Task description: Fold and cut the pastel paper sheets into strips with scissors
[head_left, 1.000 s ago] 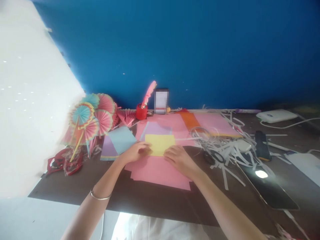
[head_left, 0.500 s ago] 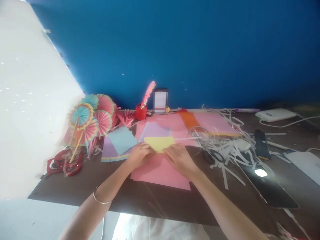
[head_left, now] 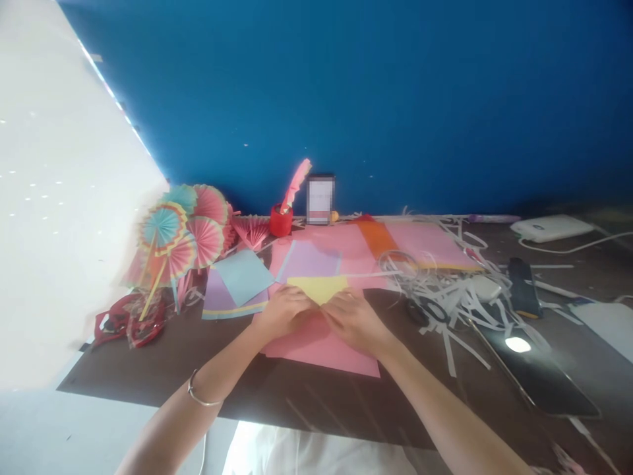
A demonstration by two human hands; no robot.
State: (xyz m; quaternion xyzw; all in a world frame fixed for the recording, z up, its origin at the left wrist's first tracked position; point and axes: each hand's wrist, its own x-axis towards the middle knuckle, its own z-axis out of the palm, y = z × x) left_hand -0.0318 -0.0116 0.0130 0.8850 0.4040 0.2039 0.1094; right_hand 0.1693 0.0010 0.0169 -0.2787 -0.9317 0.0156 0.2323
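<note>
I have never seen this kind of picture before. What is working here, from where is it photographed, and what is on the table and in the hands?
There is no machine here: a person works with two bare hands. The camera is worn on the person's head and looks forward and down, so the forearms enter from below.

The left hand and right hand are together at the near edge of a yellow paper. The fingertips are partly hidden, so the exact grip cannot be seen.

Pink sheets lie underneath on the dark table. To the left are folded paper fans and a light blue sheet; to the right, loose white strips and a phone.
</note>
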